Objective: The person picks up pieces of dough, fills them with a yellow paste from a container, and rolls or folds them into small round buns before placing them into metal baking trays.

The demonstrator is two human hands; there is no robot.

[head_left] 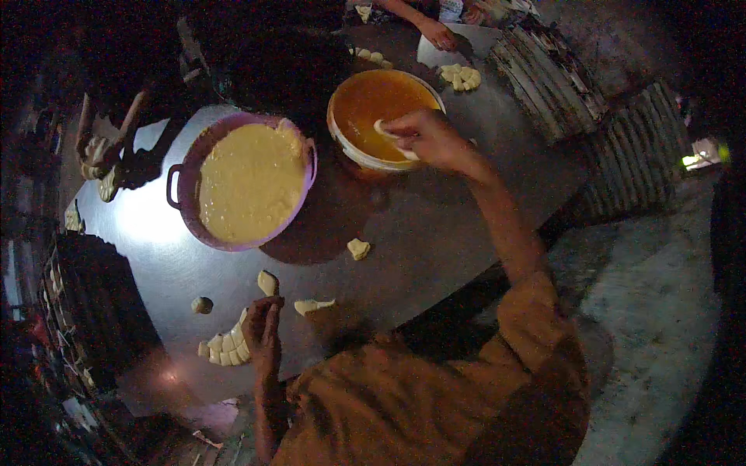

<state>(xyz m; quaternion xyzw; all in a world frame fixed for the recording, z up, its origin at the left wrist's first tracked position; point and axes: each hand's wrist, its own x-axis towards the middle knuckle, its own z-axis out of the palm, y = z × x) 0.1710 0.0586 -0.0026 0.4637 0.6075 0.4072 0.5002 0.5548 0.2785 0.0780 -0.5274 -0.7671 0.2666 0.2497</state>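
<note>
My right hand (432,140) is over the near right rim of a white bucket (334,133) of orange-brown liquid (377,105). Its fingers are closed on a pale piece of dough (381,128). Low over the metal table, my left hand (263,325) has its fingers pinched on a pale lump of dough (267,283). Beside that hand lies a curved row of small dough pieces (225,349). To its right rests a drawn-out strip of dough (314,306), and a single dough lump (358,248) sits farther off.
A purple basin (183,210) with side handles holds soft yellow dough (252,182), left of the bucket. A round lump (202,305) lies at the near left. Across the table are a co-worker's hand (437,35) and a dough cluster (460,77). Corrugated sheets (637,151) stand to the right.
</note>
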